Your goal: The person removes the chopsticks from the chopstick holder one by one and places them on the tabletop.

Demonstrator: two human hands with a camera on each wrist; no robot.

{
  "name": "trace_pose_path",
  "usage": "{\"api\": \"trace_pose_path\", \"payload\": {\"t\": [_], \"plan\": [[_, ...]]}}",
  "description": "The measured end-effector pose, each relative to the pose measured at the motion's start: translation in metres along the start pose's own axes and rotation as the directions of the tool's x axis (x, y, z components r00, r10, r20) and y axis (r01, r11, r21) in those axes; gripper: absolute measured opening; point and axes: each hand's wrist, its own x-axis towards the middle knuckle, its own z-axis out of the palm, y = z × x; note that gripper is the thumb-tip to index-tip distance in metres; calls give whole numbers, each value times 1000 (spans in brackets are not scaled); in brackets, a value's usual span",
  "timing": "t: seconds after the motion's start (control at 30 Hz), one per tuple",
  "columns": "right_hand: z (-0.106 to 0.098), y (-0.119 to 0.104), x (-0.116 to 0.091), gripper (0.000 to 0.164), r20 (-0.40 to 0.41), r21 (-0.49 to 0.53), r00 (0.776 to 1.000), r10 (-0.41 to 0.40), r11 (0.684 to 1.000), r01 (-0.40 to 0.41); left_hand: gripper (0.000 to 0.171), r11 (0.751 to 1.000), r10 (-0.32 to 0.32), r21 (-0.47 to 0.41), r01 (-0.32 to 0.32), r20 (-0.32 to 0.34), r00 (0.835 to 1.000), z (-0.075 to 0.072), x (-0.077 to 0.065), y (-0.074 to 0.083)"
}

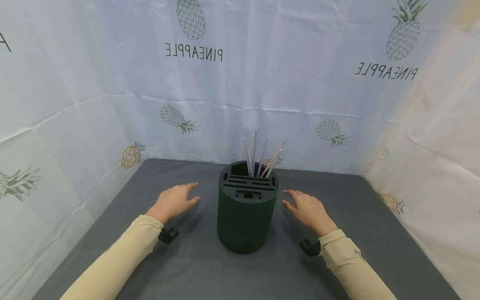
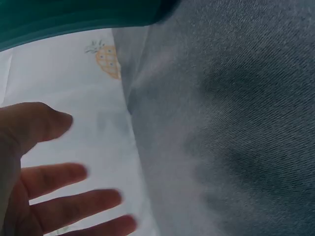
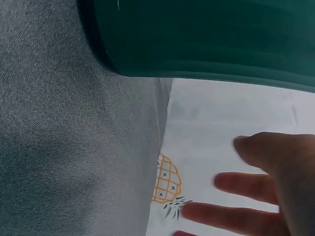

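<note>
A dark green cylindrical holder [image 1: 245, 225] stands upright on the grey cloth, its black slotted top facing up. Several thin pale sticks [image 1: 255, 154], pinkish, lilac and whitish, lean out of the open compartment at its back; what they are exactly cannot be told. To the left of the holder, apart from it, my left hand [image 1: 174, 203] hovers with fingers spread and nothing in it. On the other side my right hand [image 1: 308, 210] is closer to the holder's wall, also holding nothing. Both wrist views show the green wall [image 3: 206, 39] beyond the loosely extended fingers.
Grey cloth [image 1: 180, 271] covers the table. White curtains [image 1: 240, 83] printed with pineapples and mirrored lettering surround it at the back and both sides. A black wrist mount [image 1: 168, 236] sits under the left sleeve, another mount [image 1: 310, 248] under the right.
</note>
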Motion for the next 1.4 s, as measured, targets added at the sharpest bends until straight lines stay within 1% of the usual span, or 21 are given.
{"api": "trace_pose_path", "payload": {"t": [0.1,0.17,0.3,0.43,0.53,0.63,0.73,0.8,0.87,0.93,1.0,1.07,1.1,1.17,1.23,1.27,1.3,1.4], "plan": [[1,0,0,45,89,49,995,46,998,-50,47,999,-11,-43,13,48,999,3,-1,0],[1,0,0,43,118,66,991,60,995,-68,42,999,-10,-50,13,54,998,5,-2,0],[1,1,0,41,128,84,989,68,993,-79,36,998,-5,-55,7,43,999,7,-3,-1],[-2,2,0,41,129,116,990,64,990,-79,33,997,0,-73,2,34,999,4,-4,-1],[-9,1,0,41,113,170,992,50,983,-68,32,993,7,-116,-3,26,1000,-2,-3,0],[-21,0,0,41,71,243,997,26,969,-43,30,981,22,-193,-20,13,1000,-11,-1,4],[-36,0,2,40,6,327,1000,4,945,-6,29,957,52,-284,-54,-16,999,-27,0,12],[-48,-1,4,40,-49,386,999,1,922,18,30,933,83,-347,-96,-50,995,-39,0,19],[-59,-3,6,39,-114,454,994,6,890,46,32,899,113,-415,-139,-86,990,-52,-1,28],[-71,-6,8,40,-189,517,982,11,851,89,34,854,141,-486,-184,-123,982,-64,-2,38],[-82,-10,11,41,-261,577,965,17,804,142,35,796,166,-563,-223,-151,974,-74,-2,47],[-90,-14,14,40,-324,637,946,19,743,203,37,720,191,-647,-252,-165,968,-81,-2,56],[-94,-16,16,39,-348,670,937,16,703,237,37,678,201,-689,-257,-163,966,-84,-2,59],[-98,-20,19,37,-385,726,923,11,620,296,39,594,215,-764,-251,-150,965,-86,-1,66],[-100,-24,23,36,-410,768,912,-6,537,349,40,522,222,-823,-224,-122,967,-86,0,70],[-101,-26,25,36,-417,783,909,-16,501,368,41,498,225,-842,-209,-108,968,-86,1,71],[-101,-27,26,36,-422,795,906,-25,470,384,42,480,223,-856,-192,-93,970,-85,2,72],[-101,-30,29,37,-419,822,907,-44,406,400,45,435,215,-889,-140,-48,975,-81,3,72]]}}
